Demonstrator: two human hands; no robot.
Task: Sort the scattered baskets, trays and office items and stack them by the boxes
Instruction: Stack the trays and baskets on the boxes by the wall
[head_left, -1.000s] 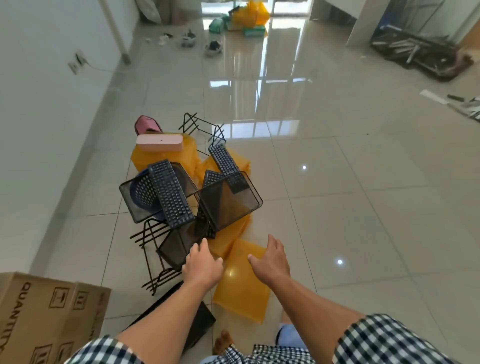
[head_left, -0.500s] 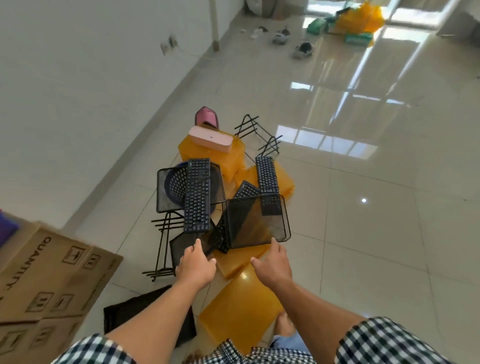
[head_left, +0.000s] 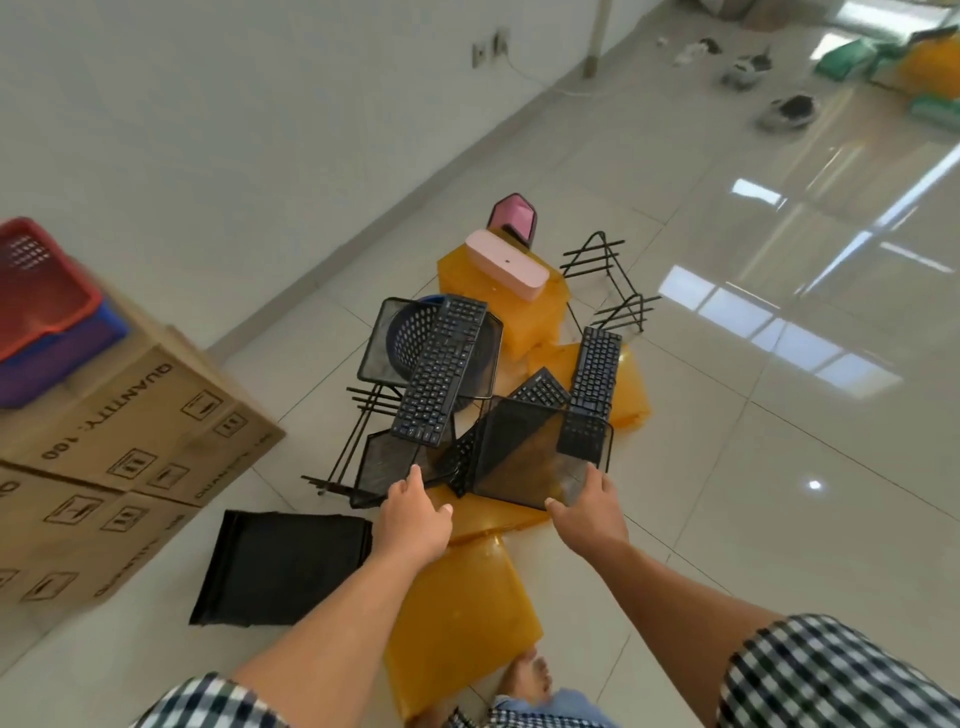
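A heap of office items lies on the tiled floor. My right hand grips the near right corner of a black mesh tray. A keyboard leans into that tray, and a second keyboard pokes up behind it. My left hand reaches with straight fingers to the rim of a lower mesh tray. A third keyboard lies across another mesh tray that holds a blue basket. Yellow trays lie under and around the heap.
Cardboard boxes stand at the left, with a red basket and blue baskets on top. A flat black bin lies beside them. A pink box, wire racks and the wall bound the heap.
Both hands have moved forward from the yellow tray to the mesh trays, and the right one has taken hold of a corner. The view has swung left, showing more of the boxes.
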